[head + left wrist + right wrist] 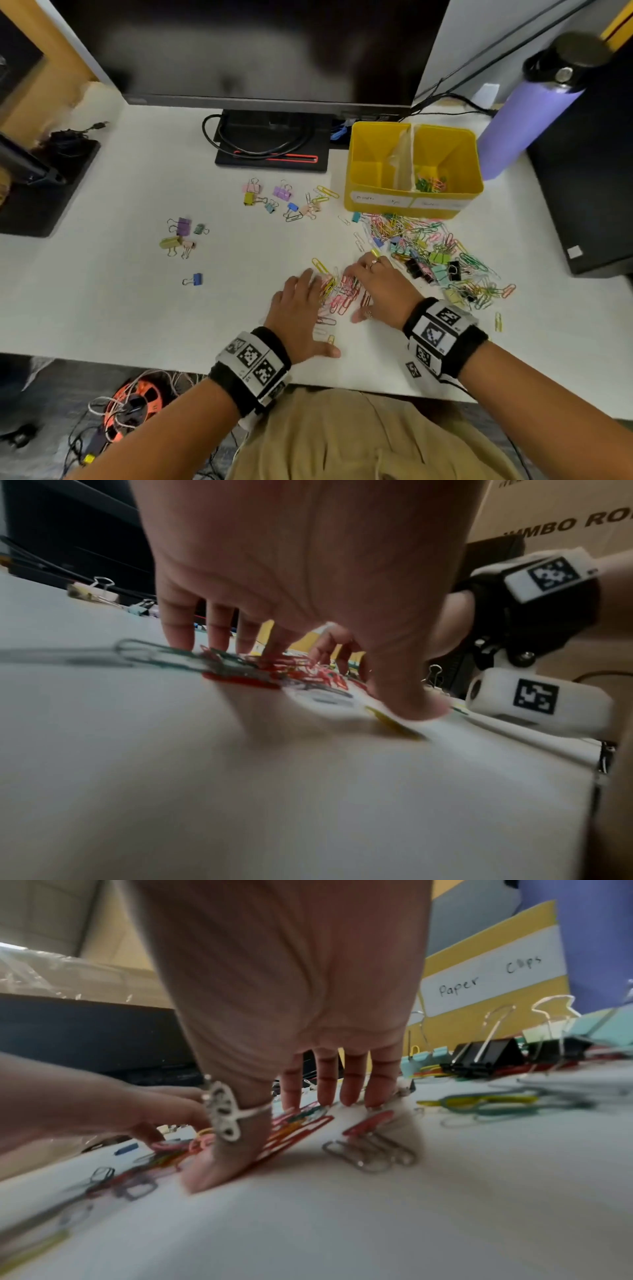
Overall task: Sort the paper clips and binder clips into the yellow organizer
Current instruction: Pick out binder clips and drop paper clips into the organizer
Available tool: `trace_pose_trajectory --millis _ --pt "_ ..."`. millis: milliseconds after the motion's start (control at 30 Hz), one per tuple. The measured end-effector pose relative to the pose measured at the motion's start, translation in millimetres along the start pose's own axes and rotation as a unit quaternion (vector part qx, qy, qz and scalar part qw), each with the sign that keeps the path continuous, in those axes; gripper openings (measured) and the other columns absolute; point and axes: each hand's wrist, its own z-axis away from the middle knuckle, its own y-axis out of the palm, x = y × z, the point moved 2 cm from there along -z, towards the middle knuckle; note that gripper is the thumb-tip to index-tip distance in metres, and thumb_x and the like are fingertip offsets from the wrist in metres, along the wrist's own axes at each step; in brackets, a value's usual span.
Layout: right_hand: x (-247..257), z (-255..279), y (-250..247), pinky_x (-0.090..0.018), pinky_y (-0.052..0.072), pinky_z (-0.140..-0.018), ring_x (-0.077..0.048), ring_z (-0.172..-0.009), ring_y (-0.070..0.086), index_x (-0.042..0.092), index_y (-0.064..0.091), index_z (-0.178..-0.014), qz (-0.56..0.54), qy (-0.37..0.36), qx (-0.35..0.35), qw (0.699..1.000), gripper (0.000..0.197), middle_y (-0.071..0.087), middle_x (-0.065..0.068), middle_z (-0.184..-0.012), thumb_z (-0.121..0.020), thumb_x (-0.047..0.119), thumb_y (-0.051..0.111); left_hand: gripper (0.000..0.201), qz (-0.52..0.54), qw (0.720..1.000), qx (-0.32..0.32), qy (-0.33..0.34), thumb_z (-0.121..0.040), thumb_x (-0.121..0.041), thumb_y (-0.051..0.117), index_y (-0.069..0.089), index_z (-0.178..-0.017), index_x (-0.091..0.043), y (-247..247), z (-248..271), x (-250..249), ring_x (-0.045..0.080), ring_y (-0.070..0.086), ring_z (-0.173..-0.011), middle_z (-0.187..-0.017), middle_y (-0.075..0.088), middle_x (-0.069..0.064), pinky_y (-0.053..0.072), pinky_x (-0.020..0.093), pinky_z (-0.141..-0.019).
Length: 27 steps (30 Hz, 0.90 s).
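Both sets of fingers lie straight and spread, gripping nothing: the left hand (301, 308) and right hand (380, 287) press flat either side of a small heap of pink, red and yellow wire paper clips (339, 291) on the smooth white desk (137, 308). Beyond, to the right, sprawls a larger mixed pile of clips (442, 260); pastel folded-metal binder clips (267, 195) sit in loose groups. The glossy yellow plastic organizer (411, 205) holds only a few paper clips in its right compartment, so I'd say most sorting remains.
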Motion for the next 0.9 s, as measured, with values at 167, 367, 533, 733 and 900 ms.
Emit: trace_pose_trajectory --millis 167,367,533,733,900 --pt "-4 2 2 -0.04 0.044 -0.082 -0.031 -0.106 0.046 0.008 0.052 -0.107 0.017 -0.011 -0.037 0.999 0.026 0.05 -0.014 -0.112 -0.085 0.019 0.06 0.067 0.041 0.996 -0.072 -0.013 -0.082 -0.033 0.063 0.032 -0.139 -0.014 -12 -18 -9 0.028 0.036 -0.12 -0.137 0.034 0.009 0.034 0.032 -0.102" --pt "-6 6 7 -0.037 0.04 -0.073 -0.033 -0.106 0.048 0.002 0.045 -0.112 0.065 0.01 -0.031 0.997 0.023 0.048 -0.022 -0.113 -0.09 0.001 0.044 0.044 0.108 0.99 -0.085 -0.01 -0.088 -0.003 0.053 0.049 -0.13 -0.013 -27 -39 -6 0.031 0.054 -0.11 -0.12 0.049 0.015 0.043 0.031 -0.093" --pt "-18 14 1 -0.03 0.039 -0.068 -0.031 -0.097 0.056 0.0 0.046 -0.111 -0.025 0.014 -0.077 0.997 0.033 0.052 -0.022 -0.106 -0.082 -0.012 0.037 0.025 0.075 0.994 -0.076 -0.007 -0.092 -0.011 0.049 0.061 -0.112 -0.004 -45 -48 -1 0.03 0.056 -0.108 -0.115 0.062 0.017 0.037 0.03 -0.088" --pt "-30 20 -18 -0.031 0.051 -0.076 -0.025 -0.09 0.066 0.001 0.055 -0.093 -0.291 0.037 -0.189 0.937 0.022 0.066 -0.018 -0.092 -0.083 -0.016 0.047 0.016 0.212 0.966 -0.148 0.028 -0.086 -0.002 0.059 0.069 -0.098 0.001 -92 -61 -6 0.022 0.061 -0.084 -0.094 0.069 0.012 0.039 0.009 -0.062" --pt "-47 26 -69 -0.023 0.042 -0.066 -0.003 -0.067 0.052 0.034 0.048 -0.079 -0.411 0.046 -0.282 0.866 0.028 0.058 0.006 -0.077 -0.089 0.008 0.054 0.013 0.325 0.924 -0.178 0.098 -0.084 -0.004 0.063 0.068 -0.095 -0.001 -153 -100 -59 0.0 0.054 -0.046 -0.072 0.058 0.0 0.046 0.012 -0.053"
